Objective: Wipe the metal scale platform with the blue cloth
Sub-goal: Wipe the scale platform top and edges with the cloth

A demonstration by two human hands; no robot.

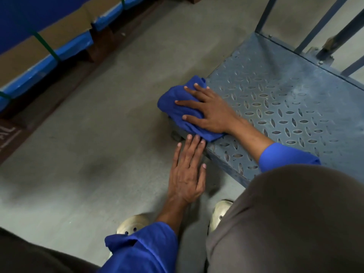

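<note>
The metal scale platform (279, 99) is a grey-blue tread plate with raised oval studs, filling the right half of the view. A bunched blue cloth (177, 101) lies on its left corner and hangs partly over the edge. My right hand (208, 111) presses flat on the cloth with fingers spread. My left hand (187, 172) hovers over the floor beside the platform's near-left edge, fingers straight and together, fingertips just short of the cloth, holding nothing.
Blue metal posts (323, 22) rise from the platform's far edge. Strapped cardboard boxes with blue wrapping (49, 46) sit on a dark pallet at the upper left. Grey concrete floor (88, 134) lies between. My knees and pale shoes (132, 225) are at the bottom.
</note>
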